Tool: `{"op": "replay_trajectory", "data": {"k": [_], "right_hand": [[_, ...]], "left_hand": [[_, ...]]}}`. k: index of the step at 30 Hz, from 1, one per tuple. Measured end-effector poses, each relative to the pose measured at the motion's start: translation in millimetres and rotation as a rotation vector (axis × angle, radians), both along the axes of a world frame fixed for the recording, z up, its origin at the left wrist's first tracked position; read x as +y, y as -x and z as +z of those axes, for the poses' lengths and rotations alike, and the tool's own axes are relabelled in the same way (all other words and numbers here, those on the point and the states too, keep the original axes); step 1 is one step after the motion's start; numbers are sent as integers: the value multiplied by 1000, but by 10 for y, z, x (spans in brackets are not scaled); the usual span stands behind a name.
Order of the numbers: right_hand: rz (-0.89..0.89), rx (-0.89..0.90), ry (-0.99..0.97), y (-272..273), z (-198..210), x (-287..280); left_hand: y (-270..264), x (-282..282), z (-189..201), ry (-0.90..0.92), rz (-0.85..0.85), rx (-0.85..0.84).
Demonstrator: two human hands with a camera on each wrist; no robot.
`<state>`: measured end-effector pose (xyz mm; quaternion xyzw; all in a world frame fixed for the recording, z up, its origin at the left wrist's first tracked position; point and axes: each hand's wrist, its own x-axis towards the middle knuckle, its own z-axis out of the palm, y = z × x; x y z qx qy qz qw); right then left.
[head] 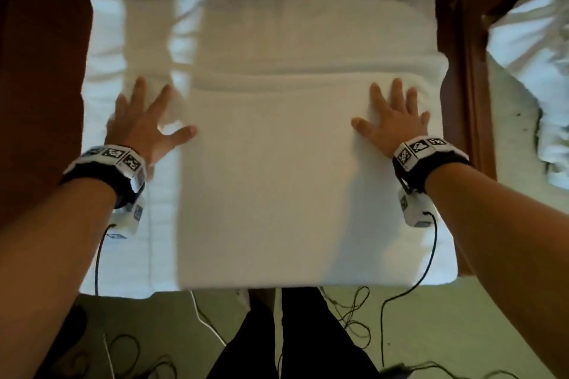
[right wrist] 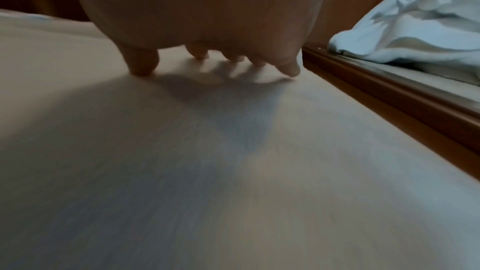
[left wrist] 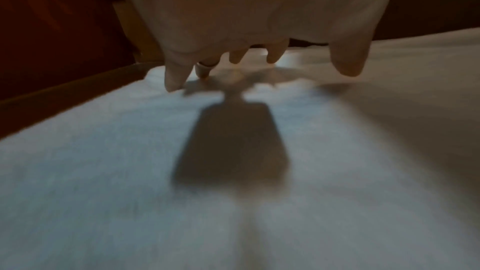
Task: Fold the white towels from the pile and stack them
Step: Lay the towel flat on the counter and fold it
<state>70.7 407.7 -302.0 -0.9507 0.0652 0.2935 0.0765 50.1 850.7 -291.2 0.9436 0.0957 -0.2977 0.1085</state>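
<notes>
Left grip (head: 144, 123): fingers straight and spread, palm flat on the towel (head: 308, 178) near its left fold edge. Right grip (head: 392, 120): fingers likewise apart, pressing flat on the towel near its right edge. Neither clamps anything. The towel lies folded on the tabletop (head: 471, 71), its near edge at the tabletop's front. Left of the towel, more white cloth (head: 104, 71) lies flat under it. Right of the tabletop sits the pile (head: 535, 55), crumpled.

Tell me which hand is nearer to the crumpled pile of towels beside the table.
Right. The right hand presses flat on the folded towel near the edge facing the crumpled pile; the left hand lies flat at the opposite side.
</notes>
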Motion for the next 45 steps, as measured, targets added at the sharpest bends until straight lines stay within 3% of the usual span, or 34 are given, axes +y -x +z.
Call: {"op": "replay_trajectory", "data": {"k": [5,7,12,16,19,22,26,31,36,40,42,45], "right_hand": [[-1,69,-24,1121,152,30],[-2,129,-31,1389,129,-24],[6,74,-10,739,18,-86],[-17,35,-30,214,-14,-62],[-17,1,-20,351,32,-15],[-15,-39,-18,998,95,31],[-14,111,-35,1540,70,-8],[-6,35,13,1000,-57,-15],[-21,33,1,542,-51,4],[-51,-80,-18,939,82,9],[-63,-153,-49,1435,126,-39],[-8,-104,-45,2238,50,-263]], "left_hand": [[989,-178,7,-70,-47,115],[1159,-168,-16,-75,-20,150],[528,-88,-115,-107,-26,109],[-52,-85,-58,-22,-32,52],[82,-141,46,42,-8,13],[737,-223,41,-9,-44,69],[1303,-261,-74,-67,-10,158],[705,-195,-198,-118,-16,82],[243,-197,-130,-42,-29,29],[788,-218,-77,-17,-27,-61],[1314,-167,-109,-14,-55,-81],[2088,61,-184,-60,-135,-16]]}}
